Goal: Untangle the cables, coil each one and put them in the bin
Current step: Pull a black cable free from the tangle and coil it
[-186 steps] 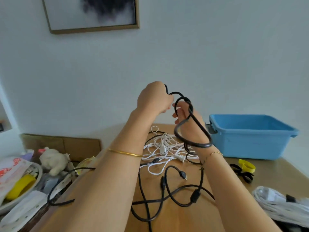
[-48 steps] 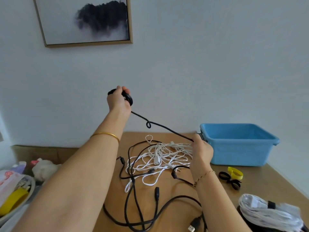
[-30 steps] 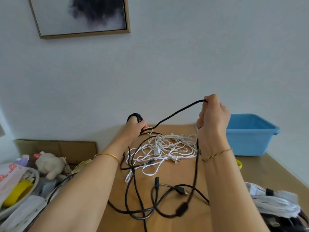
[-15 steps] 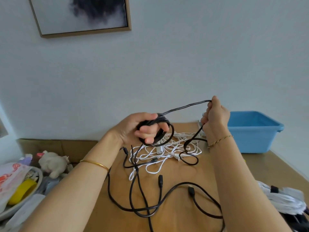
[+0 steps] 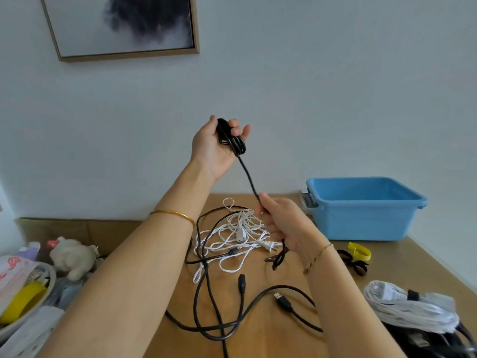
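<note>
Running down from left hand (image 5: pixel 213 149), black cable (image 5: pixel 248 177) passes through right hand (image 5: pixel 285 223).

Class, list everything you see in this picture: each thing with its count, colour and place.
table: one, brown, foreground
held cable: one, black, part coiled, above table
loose cables: several, black, table front
cable tangle: one, white, table middle
bin: one, blue, table back right
cable bundle: one, white, table right
strap: one, yellow, before bin
plush toy: one, white, left
picture: one, gold-framed, wall
left hand: one, raised, gripping coil
right hand: one, lower, pinching cable
</note>
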Available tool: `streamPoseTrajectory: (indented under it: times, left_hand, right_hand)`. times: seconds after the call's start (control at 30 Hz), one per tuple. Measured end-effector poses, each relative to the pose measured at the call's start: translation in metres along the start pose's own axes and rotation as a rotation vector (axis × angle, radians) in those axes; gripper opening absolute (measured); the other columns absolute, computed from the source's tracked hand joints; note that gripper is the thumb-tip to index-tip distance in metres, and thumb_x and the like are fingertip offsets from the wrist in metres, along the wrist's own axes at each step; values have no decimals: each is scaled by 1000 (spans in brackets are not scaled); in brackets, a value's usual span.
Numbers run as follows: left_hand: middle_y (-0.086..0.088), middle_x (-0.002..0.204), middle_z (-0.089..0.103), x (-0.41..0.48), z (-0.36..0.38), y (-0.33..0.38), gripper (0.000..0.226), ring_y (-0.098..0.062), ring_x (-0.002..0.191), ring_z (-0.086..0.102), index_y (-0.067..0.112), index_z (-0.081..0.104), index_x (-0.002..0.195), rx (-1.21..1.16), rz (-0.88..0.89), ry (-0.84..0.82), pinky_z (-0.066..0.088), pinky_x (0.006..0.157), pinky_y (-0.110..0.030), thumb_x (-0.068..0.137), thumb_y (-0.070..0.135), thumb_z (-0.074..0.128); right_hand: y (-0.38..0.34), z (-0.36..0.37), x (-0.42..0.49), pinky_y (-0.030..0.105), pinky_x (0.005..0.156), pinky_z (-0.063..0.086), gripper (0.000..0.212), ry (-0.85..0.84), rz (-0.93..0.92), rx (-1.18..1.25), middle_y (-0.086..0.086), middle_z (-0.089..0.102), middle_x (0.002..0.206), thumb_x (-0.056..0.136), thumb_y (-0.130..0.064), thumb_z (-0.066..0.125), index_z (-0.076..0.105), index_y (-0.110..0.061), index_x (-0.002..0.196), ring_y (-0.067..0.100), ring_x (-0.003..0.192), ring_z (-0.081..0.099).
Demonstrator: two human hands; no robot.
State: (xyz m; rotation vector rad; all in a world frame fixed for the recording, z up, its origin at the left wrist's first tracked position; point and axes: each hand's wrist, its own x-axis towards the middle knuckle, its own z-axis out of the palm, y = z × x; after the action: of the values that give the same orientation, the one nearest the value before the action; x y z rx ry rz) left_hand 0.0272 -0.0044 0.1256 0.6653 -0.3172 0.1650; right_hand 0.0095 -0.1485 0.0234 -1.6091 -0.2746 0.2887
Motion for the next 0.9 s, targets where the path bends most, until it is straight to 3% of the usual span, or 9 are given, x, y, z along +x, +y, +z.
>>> streamPoseTrajectory:
  times: [0.1, 0.17, 0.23, 0.33, 0.43, 0.57, 0.7, 0.8, 0.9]
  left_hand:
    - [-6, 60, 52, 4, -6, -14, 32, -16, 50, 44, 7, 42, 83, 245, 70, 96, 48, 90, -41, 106, 24, 29]
    - [-2, 55, 57, 6, -17, -21, 39, -18, 57, 48, 9, 46, 75, 658, 148, 111, 44, 89, -40, 106, 23, 27]
    - [-3, 61, 58, 2, -28, -23, 44, -17, 64, 51, 12, 50, 69, 1112, 224, 56, 41, 80, -31, 105, 22, 27]
    - [-6, 69, 58, -9, -34, -22, 42, -12, 65, 53, 7, 54, 74, 1541, 237, -38, 41, 70, -16, 105, 21, 29]
    - [-4, 74, 59, -18, -32, -19, 37, -13, 68, 54, 4, 53, 84, 1755, 133, -150, 41, 75, -26, 105, 25, 30]
    - [-6, 71, 60, -30, -25, -6, 37, -14, 60, 54, 3, 51, 89, 1709, -76, -295, 45, 68, -28, 103, 34, 36]
    - [1, 56, 56, -33, -20, 4, 38, -14, 51, 55, 1, 60, 92, 1799, -269, -417, 50, 60, -27, 94, 38, 55]
    - [5, 44, 42, -32, -23, 13, 39, -10, 38, 36, -1, 64, 92, 1595, -475, -401, 51, 60, -30, 99, 34, 48]
    - [7, 41, 34, -31, -29, 18, 41, -6, 32, 26, 0, 61, 87, 1357, -610, -381, 44, 54, -26, 101, 32, 40]
  right_hand:
    - [-5, 8, -7, 22, 40, 19, 42, -32, -91, -103, -6, 32, 51, 100, -38, 39, 61, -11, 76, 9, 44, 21]
    - [-12, 8, -9, 22, 41, 19, 40, -33, -151, -144, -6, 32, 51, 100, -36, 41, 64, -10, 81, 9, 44, 21]
    - [-17, 5, -10, 23, 42, 19, 34, -21, -198, -125, -5, 31, 52, 99, -30, 44, 65, -9, 82, 10, 45, 21]
    - [-23, -2, -8, 23, 40, 22, 19, 24, -235, -67, -3, 31, 53, 93, -14, 52, 66, -3, 87, 10, 44, 23]
    - [-30, -6, -6, 24, 42, 30, 13, 61, -291, -176, -2, 36, 54, 90, -10, 57, 68, -3, 87, 10, 42, 30]
    - [-47, -15, -1, 15, 42, 41, 9, 142, -420, -429, 0, 52, 63, 86, -12, 65, 70, -6, 89, 9, 48, 44]
    - [-58, -24, 6, 21, 54, 48, 10, 157, -475, -468, 5, 60, 63, 77, -13, 75, 71, -6, 82, 12, 55, 52]
    - [-57, -29, 9, 31, 69, 51, 14, 57, -403, -352, 7, 59, 64, 78, -14, 74, 67, -4, 84, 17, 61, 54]
    - [-46, -32, 12, 40, 86, 52, 19, -192, -288, -37, 6, 56, 66, 91, -22, 59, 58, -4, 94, 15, 60, 52]
